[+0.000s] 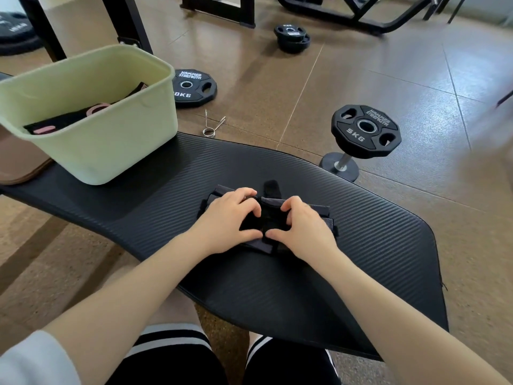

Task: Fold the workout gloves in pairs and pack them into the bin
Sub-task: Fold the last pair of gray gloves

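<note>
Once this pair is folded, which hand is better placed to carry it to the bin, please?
Probably the left hand: the green bin stands to the left of the gloves, on that hand's side.

The gloves (268, 218) are dark matt cloth, soft and creased. They lie on a black mat (361, 245) of ribbed foam with a dull sheen. At ten o'clock, the bin (111, 140) is smooth pale-green plastic, faintly glossy; inside it lies black cloth with pink trim (97, 109). At two o'clock, the 5 kg plate (366, 130) is matt black rubber around a shiny metal ring, on a polished metal post (342, 161). The clip (212, 125) is bright wire. The floor (277, 87) is brown, speckled and slightly glossy.
</note>
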### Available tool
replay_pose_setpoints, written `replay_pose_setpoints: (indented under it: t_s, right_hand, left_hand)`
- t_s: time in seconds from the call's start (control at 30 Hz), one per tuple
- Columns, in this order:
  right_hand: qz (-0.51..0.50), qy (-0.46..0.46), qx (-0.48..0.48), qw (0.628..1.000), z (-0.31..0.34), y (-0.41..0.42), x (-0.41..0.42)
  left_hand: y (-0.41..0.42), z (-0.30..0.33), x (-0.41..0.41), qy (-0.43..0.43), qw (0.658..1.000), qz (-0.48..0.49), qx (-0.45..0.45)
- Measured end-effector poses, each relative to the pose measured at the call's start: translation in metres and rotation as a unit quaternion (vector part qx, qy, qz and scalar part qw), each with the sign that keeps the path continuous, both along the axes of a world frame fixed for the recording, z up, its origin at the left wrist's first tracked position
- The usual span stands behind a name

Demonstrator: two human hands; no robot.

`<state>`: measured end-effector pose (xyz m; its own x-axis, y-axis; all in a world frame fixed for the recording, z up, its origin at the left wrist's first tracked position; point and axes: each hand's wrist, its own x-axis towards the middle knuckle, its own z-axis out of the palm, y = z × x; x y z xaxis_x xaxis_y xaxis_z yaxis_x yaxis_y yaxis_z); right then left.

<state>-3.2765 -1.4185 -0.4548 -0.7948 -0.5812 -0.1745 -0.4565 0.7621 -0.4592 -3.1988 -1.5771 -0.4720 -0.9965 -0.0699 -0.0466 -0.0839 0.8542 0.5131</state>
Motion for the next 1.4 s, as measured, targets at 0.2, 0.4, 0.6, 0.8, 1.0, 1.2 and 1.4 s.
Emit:
replay_pose_setpoints:
  t_s: [0.2,0.4,0.6,0.8,1.0,1.2,1.4]
  right_hand:
    - [-0.036,-0.031,-0.116,0.992,0.002,-0.019,-0.048]
    - [-0.034,-0.123,-0.107,0.986,-0.002,-0.043,-0.060]
    - [0.099,0.087,-0.140,0.981,0.001,-0.026,-0.034]
    - [0.208,0.261,0.050,0.941,-0.027,0.012,0.009]
    - [0.272,0.187,0.121,0.936,-0.015,0.023,0.011]
    - [0.120,-0.022,-0.068,0.990,0.011,0.002,-0.031]
    - [0.120,-0.014,0.055,0.991,0.006,-0.011,-0.032]
  left_hand:
    - [0.004,-0.004,0.001,0.045,0.998,-0.024,-0.041]
    - [-0.005,-0.005,-0.003,0.009,0.993,-0.054,-0.109]
    - [-0.002,-0.012,-0.001,0.029,1.000,0.004,-0.010]
    - [-0.001,-0.011,-0.006,0.007,0.997,0.059,0.058]
    - [-0.005,-0.001,-0.017,-0.068,0.997,0.011,-0.045]
    - [-0.010,0.019,-0.026,-0.065,0.985,-0.016,-0.159]
    - [-0.016,0.029,-0.010,-0.101,0.986,0.012,-0.134]
